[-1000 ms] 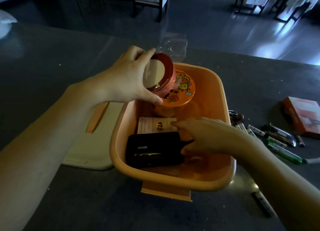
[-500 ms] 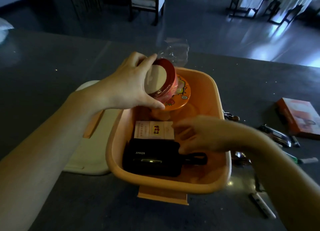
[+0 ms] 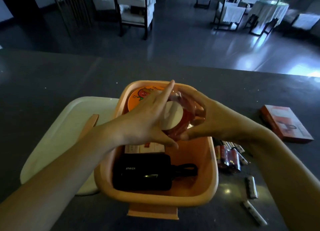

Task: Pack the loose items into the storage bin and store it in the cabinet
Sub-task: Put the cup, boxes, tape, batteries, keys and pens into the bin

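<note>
Surface [image 3: 52, 71]: dark grey, carries everything listed.

Lid [image 3: 57, 132]: pale, lies flat at the near left part of the surface, its right edge tucked under the bin; an orange clip tab [image 3: 90, 124] lies across it.

Storage bin [image 3: 213, 163]: orange plastic, open, at the near middle of the surface, latch flap [image 3: 153, 211] at its near wall. Contents: black Anker power bank [image 3: 142, 172] with a black cable [image 3: 184, 168] along the near wall; pale card box [image 3: 135, 148] behind it; orange cartoon-printed round lid or plate [image 3: 138, 97], now leaning in the far left corner, earlier at the far middle.

Left hand [image 3: 143, 123]: as before, grips the red round container [image 3: 180, 127], white end face toward the camera, index finger stretched up, thumb underneath. The container now sits lower and more central above the bin.

Right hand [image 3: 199, 118]: half a second ago low in the bin near the power bank; now raised, fingers curled around the container's right side, thumb below. Both hands clamp the one container, thumbs nearly meeting.

Orange box [image 3: 285, 125]: flat, toward the right edge of the surface.

Batteries [image 3: 228, 159]: cluster just right of the bin; two further loose ones [image 3: 251, 186], [image 3: 254, 214] nearer the near edge.
</note>
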